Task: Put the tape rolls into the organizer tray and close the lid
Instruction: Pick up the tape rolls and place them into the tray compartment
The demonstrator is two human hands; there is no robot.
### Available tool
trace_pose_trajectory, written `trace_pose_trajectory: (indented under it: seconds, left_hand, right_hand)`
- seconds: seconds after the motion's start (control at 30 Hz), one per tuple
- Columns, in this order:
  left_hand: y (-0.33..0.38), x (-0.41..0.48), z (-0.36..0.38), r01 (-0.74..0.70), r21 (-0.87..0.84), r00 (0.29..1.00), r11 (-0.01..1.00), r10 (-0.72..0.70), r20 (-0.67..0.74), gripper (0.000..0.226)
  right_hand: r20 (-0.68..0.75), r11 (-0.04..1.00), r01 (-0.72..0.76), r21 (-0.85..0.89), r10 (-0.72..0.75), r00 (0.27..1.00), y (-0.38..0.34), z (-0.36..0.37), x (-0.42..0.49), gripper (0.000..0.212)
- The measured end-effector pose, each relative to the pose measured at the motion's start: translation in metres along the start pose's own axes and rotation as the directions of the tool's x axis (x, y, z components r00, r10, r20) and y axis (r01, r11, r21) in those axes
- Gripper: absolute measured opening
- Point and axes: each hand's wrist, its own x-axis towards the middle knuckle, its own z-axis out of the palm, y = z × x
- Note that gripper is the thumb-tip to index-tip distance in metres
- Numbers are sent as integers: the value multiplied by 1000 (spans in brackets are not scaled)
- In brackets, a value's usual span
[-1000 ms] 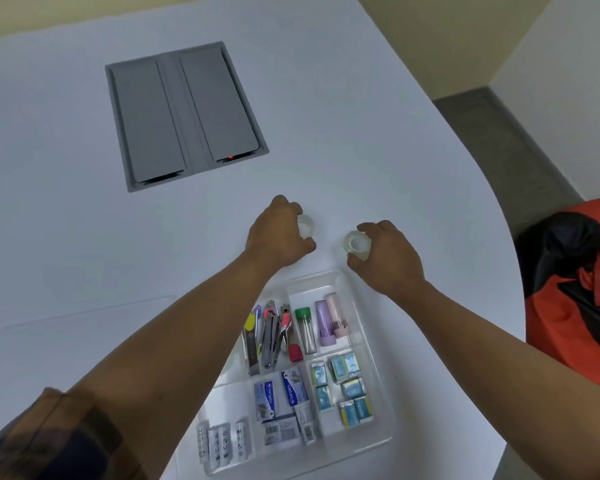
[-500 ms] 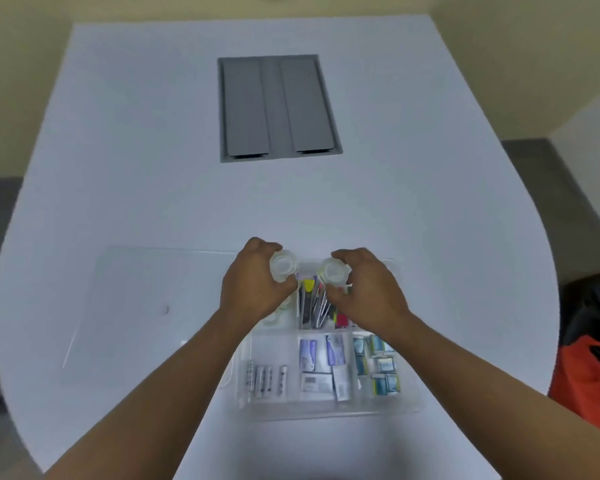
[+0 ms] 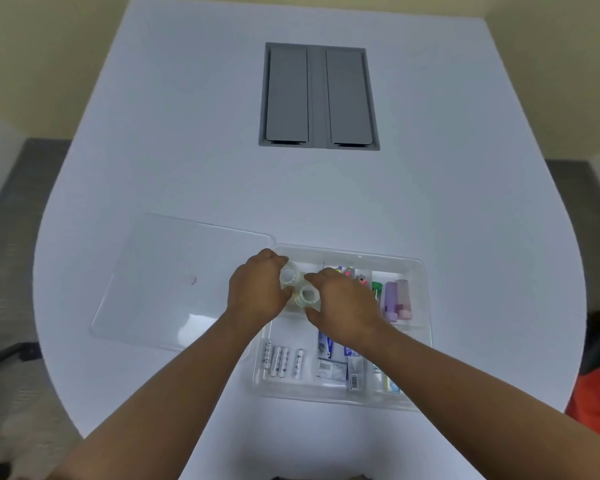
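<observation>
Both tape rolls have moved since a second ago: then I held them above the bare table beyond the organizer tray; half a second ago they were over its far edge; now they sit low over the far-left compartment. I judge the placing step nearly complete, with release next.

My left hand grasps the far tape roll, fingers curled over its left side and top. My right hand grasps the near tape roll, thumb under its near side, fingers over its right. The two rolls touch or nearly touch. Whether either rests on the compartment floor cannot be determined.

Both forearms extend forward from the bottom of the view and converge at the tray; the right wrist crosses above the middle compartments.

The lid lies flat on the table, just left of the tray, untouched. Closing remains to be done.
</observation>
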Motion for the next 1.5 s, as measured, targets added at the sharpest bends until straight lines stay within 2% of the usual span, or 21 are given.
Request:
trace_pose_trajectory:
  seconds: [0.33, 0.5, 0.57, 0.8, 0.87, 1.1, 1.3, 1.5]
  left_hand:
    - [-5, 1, 6, 33, -50, 994, 998, -38, -102, 36]
    - [-16, -9, 3, 67, -111, 952, 992, -97, -292, 35]
    - [-30, -19, 7, 95, -114, 937, 989, -128, -325, 37]
    - [-80, -60, 43, 226, 101, 956, 969, -201, -215, 66]
    - [-88, -65, 51, 243, 118, 956, 963, -217, -196, 71]
    - [-95, -69, 68, 264, 129, 951, 956, -236, -201, 68]
    - [-98, -70, 71, 282, 131, 946, 950, -254, -200, 68]
    - [-99, -69, 72, 286, 131, 945, 949, -256, -202, 68]
  right_hand:
    - [2, 1000, 0, 24, 0, 1000, 0, 9, 0, 41]
    - [8, 998, -8, 66, 8, 1000, 5, 13, -2, 38]
    - [4, 997, -14, 80, 14, 1000, 7, 14, -3, 37]
    - [-16, 994, -4, 106, 6, 1000, 12, 13, -5, 32]
    - [-1, 994, 5, 107, -5, 1000, 11, 12, -3, 32]
    - [83, 995, 31, 90, -39, 996, 2, 4, 11, 34]
    - [260, 993, 114, 43, -122, 958, -18, 6, 20, 32]
    - [392, 996, 82, 31, -88, 916, -33, 13, 29, 30]
